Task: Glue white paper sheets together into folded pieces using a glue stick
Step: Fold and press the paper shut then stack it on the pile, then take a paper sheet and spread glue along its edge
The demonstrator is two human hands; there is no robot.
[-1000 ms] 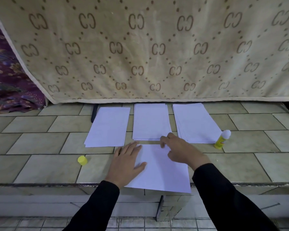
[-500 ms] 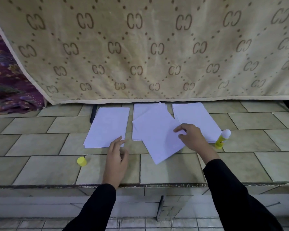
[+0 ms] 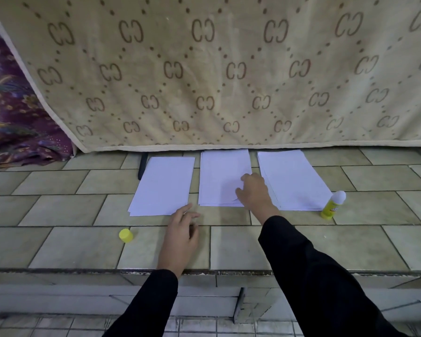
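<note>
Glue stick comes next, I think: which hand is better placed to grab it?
Probably right: the right hand, on the middle pile, is nearer the glue stick; the left hand lies farther off.

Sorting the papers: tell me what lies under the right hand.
The right hand lies on the middle paper stack, near its front right corner. What its palm covers there cannot be seen.

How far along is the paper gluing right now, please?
Ready: the glue stick stands uncapped, its yellow cap apart. In hand: the right hand rests on the middle stack; the left hand is free. Left: the left stack and right stack lie flat; nothing visibly folded.
</note>
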